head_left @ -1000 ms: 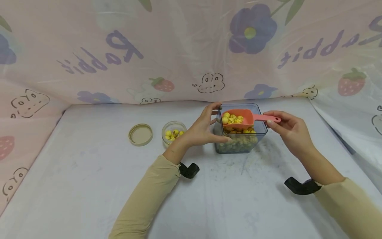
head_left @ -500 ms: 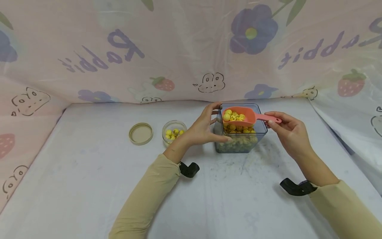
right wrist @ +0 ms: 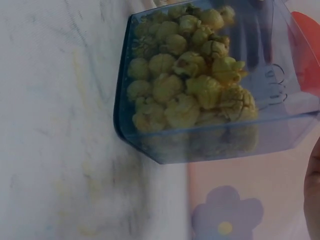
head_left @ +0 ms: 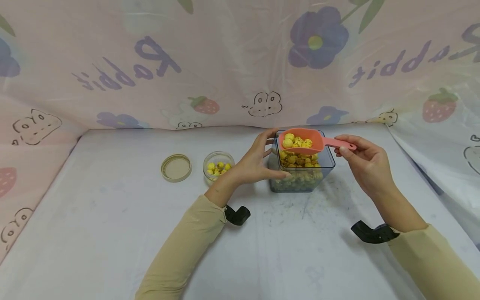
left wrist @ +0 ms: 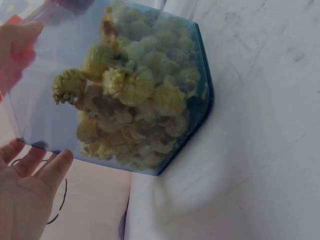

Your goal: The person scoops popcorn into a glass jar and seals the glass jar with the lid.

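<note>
Left of the clear container (head_left: 319, 176) lie a lid (head_left: 176, 168), then a jar (head_left: 218, 157). The left hand (head_left: 251, 165), thumb and fingers spread, grips the container's left side. A scoop (head_left: 318, 141) of popcorn (head_left: 288, 141) is over the container's opening; to the container's right, the right hand (head_left: 370, 166) pinches the scoop's handle.

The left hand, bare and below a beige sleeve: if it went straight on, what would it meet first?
The blue-tinted, clear plastic container, most likely its left wall. The left hand has its thumb and fingers on it, though any gap before the palm is hard to judge.
</note>
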`<act>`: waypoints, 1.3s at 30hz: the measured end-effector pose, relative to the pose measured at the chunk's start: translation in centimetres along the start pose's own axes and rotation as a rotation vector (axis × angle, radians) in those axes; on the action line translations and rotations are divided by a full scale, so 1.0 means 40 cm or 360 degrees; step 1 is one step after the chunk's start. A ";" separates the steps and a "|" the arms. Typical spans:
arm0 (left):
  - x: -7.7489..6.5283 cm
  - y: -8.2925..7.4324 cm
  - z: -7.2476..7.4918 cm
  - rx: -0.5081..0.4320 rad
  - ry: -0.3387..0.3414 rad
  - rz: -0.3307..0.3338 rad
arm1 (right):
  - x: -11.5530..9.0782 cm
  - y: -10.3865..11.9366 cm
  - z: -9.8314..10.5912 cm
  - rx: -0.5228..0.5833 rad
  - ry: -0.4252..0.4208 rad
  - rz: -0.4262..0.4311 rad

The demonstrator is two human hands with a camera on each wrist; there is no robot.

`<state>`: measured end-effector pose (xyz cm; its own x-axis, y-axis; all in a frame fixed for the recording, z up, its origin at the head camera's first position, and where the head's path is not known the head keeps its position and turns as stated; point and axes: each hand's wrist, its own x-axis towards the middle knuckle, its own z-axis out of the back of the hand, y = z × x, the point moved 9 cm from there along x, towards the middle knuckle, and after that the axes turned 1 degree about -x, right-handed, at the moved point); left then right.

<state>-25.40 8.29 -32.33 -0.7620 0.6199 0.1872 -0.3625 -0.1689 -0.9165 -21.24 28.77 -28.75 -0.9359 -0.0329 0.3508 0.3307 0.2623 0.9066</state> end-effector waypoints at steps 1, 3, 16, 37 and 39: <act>-0.001 0.000 -0.001 0.0000 0.0002 0.0003 | 0.001 0.001 -0.001 0.0003 -0.0002 0.0001; -0.002 0.000 -0.002 0.0005 0.0012 0.0009 | 0.001 0.004 -0.003 0.0006 -0.0004 0.0006; -0.022 -0.003 0.004 0.0175 -0.0008 0.0058 | 0.014 0.021 -0.022 -0.0004 0.0016 0.0066; -0.117 -0.006 0.144 0.0442 -0.0194 0.0197 | 0.042 0.030 -0.094 0.0001 0.0122 0.0024; -0.127 -0.002 0.158 0.0484 -0.0209 0.0201 | 0.045 0.029 -0.105 0.0008 0.0150 0.0017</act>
<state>-24.90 0.31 -30.96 -0.8663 0.4791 0.1410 -0.3891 -0.4705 -0.7919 -22.04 24.96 -26.06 -0.9166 -0.1207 0.3811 0.3396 0.2677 0.9017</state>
